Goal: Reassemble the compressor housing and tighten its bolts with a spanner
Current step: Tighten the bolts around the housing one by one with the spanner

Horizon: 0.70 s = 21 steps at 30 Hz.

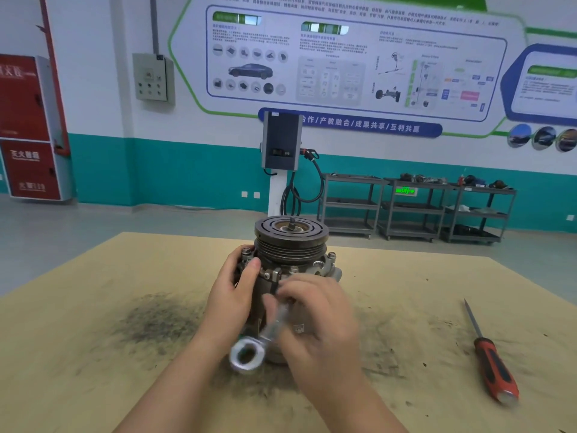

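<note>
Left hand steadies compressor; right hand grips spanner (blurred)

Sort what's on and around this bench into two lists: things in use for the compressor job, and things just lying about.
In use:
compressor, standing upright, pulley on top
spanner, held in the right hand
left hand, gripping the compressor's side

Lying about:
red-handled screwdriver, on the bench to the right
parts trolleys by the far wall
</note>
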Each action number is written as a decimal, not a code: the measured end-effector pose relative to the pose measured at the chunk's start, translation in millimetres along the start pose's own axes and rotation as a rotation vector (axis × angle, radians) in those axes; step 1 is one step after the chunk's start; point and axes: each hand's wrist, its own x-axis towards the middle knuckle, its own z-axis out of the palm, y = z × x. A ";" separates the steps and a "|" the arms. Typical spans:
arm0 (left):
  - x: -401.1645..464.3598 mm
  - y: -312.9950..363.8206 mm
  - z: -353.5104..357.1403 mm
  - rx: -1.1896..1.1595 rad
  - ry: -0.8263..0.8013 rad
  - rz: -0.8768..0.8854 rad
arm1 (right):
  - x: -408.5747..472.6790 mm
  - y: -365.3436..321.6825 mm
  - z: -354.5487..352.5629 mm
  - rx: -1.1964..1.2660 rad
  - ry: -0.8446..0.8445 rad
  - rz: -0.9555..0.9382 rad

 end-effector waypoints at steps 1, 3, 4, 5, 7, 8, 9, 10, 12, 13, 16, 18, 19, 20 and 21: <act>0.3 0.2 0.2 -0.014 -0.004 0.005 | 0.8 -1.3 1.6 0.004 -0.041 0.010; 0.5 -0.1 -0.4 0.001 -0.012 0.007 | 2.7 -0.8 -0.9 0.015 -0.066 0.043; 0.9 -1.5 -1.1 0.016 -0.014 0.005 | 5.0 -0.6 -4.2 0.025 -0.057 0.051; 0.7 -2.9 -1.9 0.026 -0.016 0.007 | 7.9 -0.4 -8.6 0.057 -0.027 0.066; -0.9 -2.6 -2.6 0.042 -0.011 -0.003 | 17.5 -1.1 -17.0 0.201 0.111 0.141; -1.9 -1.1 -2.7 0.045 -0.007 -0.012 | 22.7 -1.1 -20.5 0.283 0.207 0.199; -2.6 0.3 -2.0 0.045 -0.004 -0.021 | 26.9 -0.6 -23.4 0.358 0.305 0.270; -3.7 2.1 -1.7 0.045 -0.005 -0.025 | 30.2 0.6 -26.2 0.423 0.392 0.358; -4.7 3.9 -1.0 0.047 -0.005 -0.031 | 34.2 6.3 -31.5 0.543 0.506 0.558; -4.8 4.2 -1.0 0.044 -0.003 -0.033 | 35.4 10.2 -33.4 0.595 0.534 0.647; -5.1 3.5 -1.1 0.035 0.000 -0.032 | 37.2 19.4 -36.2 0.733 0.609 0.838; -5.1 3.4 -1.2 0.037 0.001 -0.032 | 37.0 23.0 -36.9 0.826 0.658 0.898; -5.0 3.3 -1.2 0.042 0.001 -0.033 | 36.8 23.9 -37.1 0.855 0.660 0.912; -5.2 3.2 -1.4 0.044 0.002 -0.034 | 36.6 25.1 -36.9 0.870 0.650 0.919; -5.3 2.9 -1.7 0.045 0.003 -0.032 | 36.4 26.2 -36.6 0.876 0.633 0.924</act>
